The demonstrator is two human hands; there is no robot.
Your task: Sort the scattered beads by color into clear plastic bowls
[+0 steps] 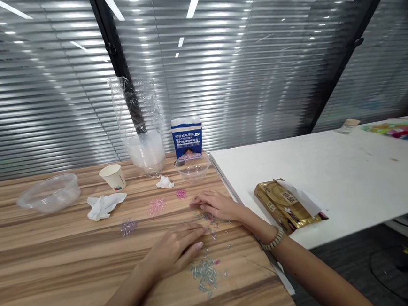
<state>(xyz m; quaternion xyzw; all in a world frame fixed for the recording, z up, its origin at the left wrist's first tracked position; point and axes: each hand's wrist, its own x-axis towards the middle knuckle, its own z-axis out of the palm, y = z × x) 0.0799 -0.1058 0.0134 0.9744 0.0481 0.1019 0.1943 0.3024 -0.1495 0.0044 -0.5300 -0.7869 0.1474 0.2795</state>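
Actually, the scattered beads [214, 236] lay on the counter [67, 262] between the hands, just right of the left hand [176, 249]'s fingertips and on the right hand [219, 205]'s near side. The left lay flat, thumb apart; the right's fingers were close together, and I couldn't tell whether they pinched anything.

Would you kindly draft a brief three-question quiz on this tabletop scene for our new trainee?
1. Which of these lie farthest left in the picture?
A) small grey-green tube-shaped beads
B) small purple tube-shaped beads
C) small bright-pink beads

2. True or false: the person's right hand has a pale, round-beaded bracelet at its wrist.

3. Fill in the colour: the gold, rectangular, plastic-wrapped tissue pack rests on the ____ smooth tabletop.

Key: 1. B; 2. True; 3. white.
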